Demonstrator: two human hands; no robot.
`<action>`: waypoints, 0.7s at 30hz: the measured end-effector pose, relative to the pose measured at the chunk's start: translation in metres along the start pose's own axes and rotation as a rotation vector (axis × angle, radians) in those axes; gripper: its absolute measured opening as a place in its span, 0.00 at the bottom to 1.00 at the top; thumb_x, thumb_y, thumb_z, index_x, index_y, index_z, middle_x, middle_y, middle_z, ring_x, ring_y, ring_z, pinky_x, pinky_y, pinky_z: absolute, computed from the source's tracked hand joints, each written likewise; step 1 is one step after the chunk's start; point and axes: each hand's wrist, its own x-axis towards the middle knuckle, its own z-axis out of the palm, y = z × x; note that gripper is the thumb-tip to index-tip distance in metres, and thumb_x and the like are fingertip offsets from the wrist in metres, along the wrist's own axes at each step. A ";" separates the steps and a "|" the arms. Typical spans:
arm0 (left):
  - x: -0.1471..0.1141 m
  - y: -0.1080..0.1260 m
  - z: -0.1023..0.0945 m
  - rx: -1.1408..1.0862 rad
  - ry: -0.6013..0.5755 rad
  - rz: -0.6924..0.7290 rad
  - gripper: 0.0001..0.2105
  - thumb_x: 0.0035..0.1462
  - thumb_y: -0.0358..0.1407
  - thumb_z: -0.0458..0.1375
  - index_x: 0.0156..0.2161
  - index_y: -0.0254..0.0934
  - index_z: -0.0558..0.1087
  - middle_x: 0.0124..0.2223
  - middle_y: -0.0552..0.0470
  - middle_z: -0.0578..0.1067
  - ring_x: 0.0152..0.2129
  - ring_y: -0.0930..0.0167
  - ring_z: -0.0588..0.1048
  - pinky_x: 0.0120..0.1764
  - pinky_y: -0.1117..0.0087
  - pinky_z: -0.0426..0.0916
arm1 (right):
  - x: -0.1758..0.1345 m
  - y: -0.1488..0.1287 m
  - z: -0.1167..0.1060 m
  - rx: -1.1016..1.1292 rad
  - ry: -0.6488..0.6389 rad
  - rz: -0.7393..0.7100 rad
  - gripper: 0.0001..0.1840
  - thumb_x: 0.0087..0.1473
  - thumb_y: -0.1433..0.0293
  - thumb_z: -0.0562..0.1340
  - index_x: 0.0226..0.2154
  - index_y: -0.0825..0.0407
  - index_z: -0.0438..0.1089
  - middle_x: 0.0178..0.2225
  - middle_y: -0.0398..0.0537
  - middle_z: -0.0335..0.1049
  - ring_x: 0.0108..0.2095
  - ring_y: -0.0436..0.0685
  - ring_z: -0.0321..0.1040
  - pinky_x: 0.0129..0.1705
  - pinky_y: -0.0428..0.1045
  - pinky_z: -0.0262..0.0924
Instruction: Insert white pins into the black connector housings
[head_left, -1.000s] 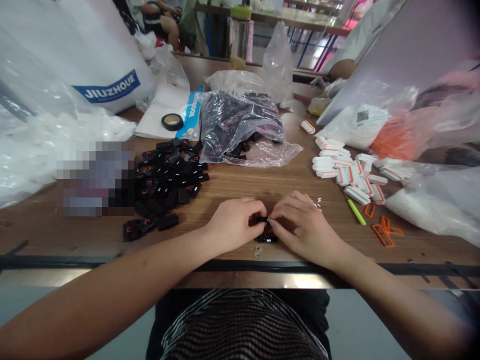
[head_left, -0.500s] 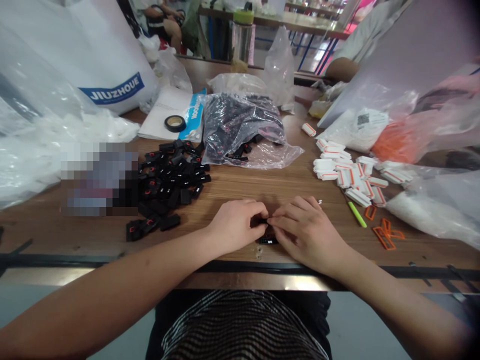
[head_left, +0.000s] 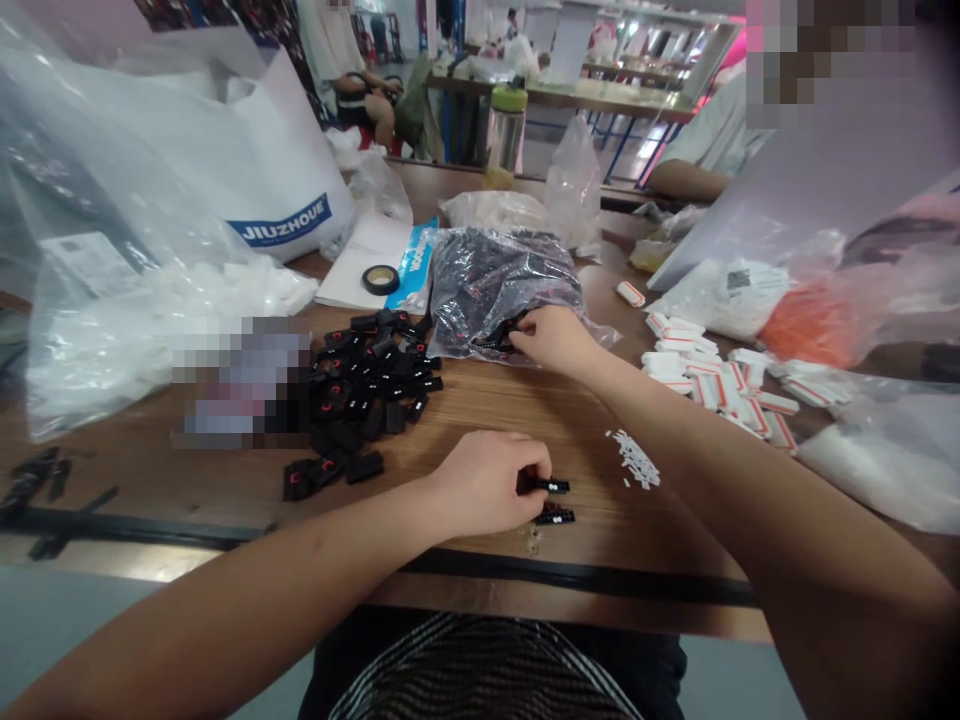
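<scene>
My left hand [head_left: 495, 482] is near the table's front edge, thumb and fingers closed on the end of a small black plastic part [head_left: 556, 486] with two white dots. Just below it lies a second black part [head_left: 556, 517], also with white dots. Farther forward, my right hand [head_left: 553, 338] reaches into the mouth of a clear plastic bag [head_left: 495, 270] full of black parts. Its fingers are curled against a black part there; the fingertips are partly hidden. Between my forearms is a small heap of tiny white pieces [head_left: 639, 462].
A pile of black parts [head_left: 367, 375] lies left, beside a black tape roll [head_left: 380, 279] on a booklet [head_left: 352, 260]. White parts with orange strips [head_left: 705, 375] are heaped right. Bags stand at both sides, a bottle [head_left: 505, 130] at the back; a person's arm [head_left: 686, 180] shows beyond.
My right hand has left my left hand and moved forward to the bag. My left hand still holds a black part. The view has tilted up, and the tiny white heap now shows.
</scene>
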 end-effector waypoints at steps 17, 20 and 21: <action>0.003 -0.006 -0.011 -0.097 0.257 -0.025 0.08 0.64 0.32 0.53 0.40 0.38 0.74 0.37 0.53 0.73 0.29 0.73 0.71 0.34 0.70 0.66 | -0.018 0.005 -0.004 -0.119 -0.017 0.058 0.14 0.48 0.60 0.61 0.29 0.52 0.77 0.30 0.55 0.77 0.32 0.60 0.71 0.29 0.50 0.55; 0.008 -0.017 -0.010 -0.086 0.338 -0.064 0.09 0.62 0.30 0.55 0.45 0.38 0.74 0.42 0.51 0.73 0.28 0.75 0.71 0.34 0.70 0.68 | -0.051 0.007 -0.012 -0.166 0.001 0.032 0.15 0.49 0.58 0.61 0.29 0.52 0.76 0.30 0.54 0.76 0.32 0.61 0.72 0.30 0.50 0.54; 0.009 -0.019 -0.010 -0.075 0.345 -0.071 0.10 0.62 0.29 0.55 0.47 0.38 0.74 0.44 0.51 0.73 0.28 0.75 0.71 0.35 0.71 0.69 | -0.063 0.007 -0.013 -0.180 -0.016 0.034 0.16 0.49 0.56 0.60 0.29 0.51 0.75 0.29 0.54 0.76 0.31 0.61 0.72 0.29 0.50 0.53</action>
